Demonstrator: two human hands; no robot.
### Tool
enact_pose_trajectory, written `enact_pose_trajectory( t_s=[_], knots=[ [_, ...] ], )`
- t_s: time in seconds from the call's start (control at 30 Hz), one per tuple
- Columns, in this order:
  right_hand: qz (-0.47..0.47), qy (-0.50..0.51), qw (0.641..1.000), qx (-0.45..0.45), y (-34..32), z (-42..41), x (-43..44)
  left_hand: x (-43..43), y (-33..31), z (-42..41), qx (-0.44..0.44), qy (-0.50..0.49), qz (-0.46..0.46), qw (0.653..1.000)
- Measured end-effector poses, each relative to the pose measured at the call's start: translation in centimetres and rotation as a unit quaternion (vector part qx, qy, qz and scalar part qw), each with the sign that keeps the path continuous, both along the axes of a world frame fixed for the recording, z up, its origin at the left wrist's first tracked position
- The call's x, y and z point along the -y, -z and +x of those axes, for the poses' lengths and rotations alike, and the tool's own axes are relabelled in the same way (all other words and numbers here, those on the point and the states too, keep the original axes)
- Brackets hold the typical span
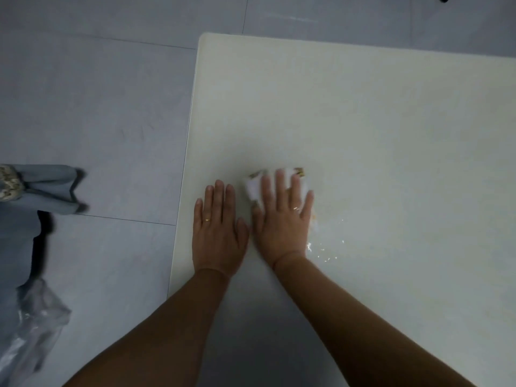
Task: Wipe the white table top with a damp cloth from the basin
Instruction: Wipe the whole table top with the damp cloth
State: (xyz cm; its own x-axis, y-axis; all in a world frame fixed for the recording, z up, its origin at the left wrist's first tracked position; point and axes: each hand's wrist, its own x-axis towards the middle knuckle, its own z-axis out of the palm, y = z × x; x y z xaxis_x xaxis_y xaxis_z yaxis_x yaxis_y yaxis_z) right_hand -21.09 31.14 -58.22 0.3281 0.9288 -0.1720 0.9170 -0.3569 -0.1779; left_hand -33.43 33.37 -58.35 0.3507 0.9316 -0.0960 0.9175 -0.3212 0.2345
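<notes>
Grey floor tiles (97,113) surround the white table top (363,121). Right hand (282,222) lies flat, fingers spread, pressing the white cloth (255,188) near the table's left edge; left hand (217,233) rests flat and empty just beside it. Wet droplets (326,251) glisten nearby.

A single head-worn wide-angle camera looks steeply down from above the person, close over the near left corner of the white flat-topped bench (363,121). The bench fills the frame from 12 to 5 o'clock; grey tiled floor (97,93) takes 7 to 11 o'clock. Both bare forearms enter from 6 o'clock, reaching toward the frame's centre.
</notes>
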Motion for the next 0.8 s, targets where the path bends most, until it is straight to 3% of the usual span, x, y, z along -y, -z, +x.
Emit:
enact_pose_trajectory(
  t_s=[0.07,0.13,0.27,0.37,0.47,0.57,0.7,0.8],
  knots=[
    [-0.001,-0.110,0.994,0.001,-0.3,-0.5,1.5,0.1,-0.1,-0.1,0.011,0.000,-0.001,1.000],
    [-0.007,-0.134,0.991,0.004,-0.3,2.4,2.2,0.1,-0.3,-0.2,0.032,0.006,0.006,0.999],
    [-0.033,0.060,0.997,0.026,0.1,7.5,3.2,0.2,-0.4,-0.2,0.043,0.019,0.018,0.999],
    [-0.021,0.139,0.990,-0.004,0.1,3.4,3.5,0.3,-0.2,-0.2,0.055,0.026,0.024,0.998],
    [-0.002,0.005,1.000,0.000,-0.3,-2.0,5.9,0.5,-0.3,-0.3,0.065,0.024,0.018,0.997],
    [-0.007,-0.098,0.995,0.016,-0.5,0.2,7.6,0.5,-0.4,-0.4,0.077,0.028,0.022,0.996],
    [-0.041,0.073,0.996,0.036,0.0,6.0,7.5,0.6,-0.2,-0.4,0.082,0.020,0.041,0.996],
    [-0.028,0.145,0.989,0.001,0.1,3.9,7.5,1.0,-0.4,-0.3,0.077,0.022,0.051,0.995]
  ],
)
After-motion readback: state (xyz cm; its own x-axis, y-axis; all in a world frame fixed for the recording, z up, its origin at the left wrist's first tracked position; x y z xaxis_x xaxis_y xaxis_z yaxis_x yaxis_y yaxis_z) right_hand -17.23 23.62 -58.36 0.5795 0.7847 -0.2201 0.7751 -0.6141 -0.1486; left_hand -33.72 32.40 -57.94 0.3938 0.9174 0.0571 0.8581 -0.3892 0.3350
